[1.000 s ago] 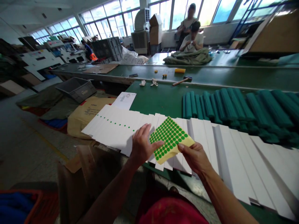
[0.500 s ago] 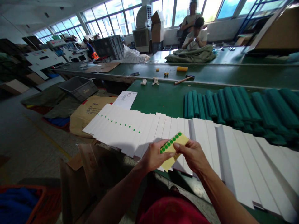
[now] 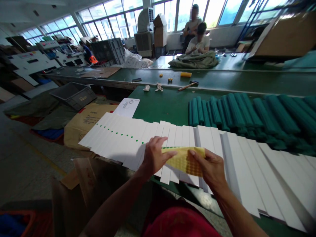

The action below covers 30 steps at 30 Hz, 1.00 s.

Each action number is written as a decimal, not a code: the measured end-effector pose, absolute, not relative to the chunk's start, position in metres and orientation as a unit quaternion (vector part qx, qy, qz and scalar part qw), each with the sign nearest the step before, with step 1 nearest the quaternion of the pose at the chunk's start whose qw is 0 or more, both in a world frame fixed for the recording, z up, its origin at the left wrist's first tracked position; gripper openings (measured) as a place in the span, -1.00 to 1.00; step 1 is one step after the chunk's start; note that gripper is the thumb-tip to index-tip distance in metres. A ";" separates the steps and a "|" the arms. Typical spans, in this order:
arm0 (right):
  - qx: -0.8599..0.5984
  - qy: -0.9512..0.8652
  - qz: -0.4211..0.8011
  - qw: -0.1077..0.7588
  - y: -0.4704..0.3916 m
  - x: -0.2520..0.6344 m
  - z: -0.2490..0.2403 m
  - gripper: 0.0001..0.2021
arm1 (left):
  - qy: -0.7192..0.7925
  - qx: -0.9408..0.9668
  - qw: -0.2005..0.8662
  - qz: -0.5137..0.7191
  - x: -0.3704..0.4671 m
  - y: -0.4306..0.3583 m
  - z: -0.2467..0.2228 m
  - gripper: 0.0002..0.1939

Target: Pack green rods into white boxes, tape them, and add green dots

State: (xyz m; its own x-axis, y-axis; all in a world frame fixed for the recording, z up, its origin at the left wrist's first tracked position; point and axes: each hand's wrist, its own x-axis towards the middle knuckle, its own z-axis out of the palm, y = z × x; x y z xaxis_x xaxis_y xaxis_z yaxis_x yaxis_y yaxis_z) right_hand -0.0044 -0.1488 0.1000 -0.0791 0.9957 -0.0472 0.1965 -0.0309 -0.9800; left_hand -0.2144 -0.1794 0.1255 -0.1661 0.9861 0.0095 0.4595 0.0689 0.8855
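Note:
My right hand [image 3: 211, 164] pinches a yellow sticker sheet [image 3: 189, 161] by its right end, thumb on top. The sheet is bent, with a row of green dots along its upper edge. At the sheet's left end is my left hand [image 3: 154, 154], thumb and index finger apart; the thumb overlaps the sheet, and whether a sticker is on a fingertip cannot be made out. Below both hands, flat white cartons [image 3: 118, 144] lie overlapped in a long row. Those on the left carry a line of single green dots.
Rolled green bundles [image 3: 234, 110] lie behind the cartons on the right. A printed paper [image 3: 127, 107] is at the row's left end. Farther back are a hammer [image 3: 187, 86] and a yellow roll [image 3: 186, 74]. Two people are beyond the far bench; a grey crate [image 3: 74, 95] stands at left.
The sticker sheet has tilted and bent, so its dots now show edge-on. My left hand's fingers have spread from their grip on it. The view has shifted slightly right.

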 end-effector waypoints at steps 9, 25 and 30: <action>-0.295 -0.821 -0.011 0.488 -0.163 -0.023 0.084 -0.77 | 0.540 0.295 0.604 0.507 -0.173 -0.182 0.111 -0.40; -0.384 -0.545 0.701 0.253 -0.116 -0.007 0.129 -0.49 | 0.482 0.507 0.657 0.281 -0.226 -0.172 0.124 -0.73; -0.407 -0.418 0.770 0.258 -0.120 -0.013 0.118 -0.63 | 0.525 0.557 0.586 0.267 -0.228 -0.164 0.125 -0.58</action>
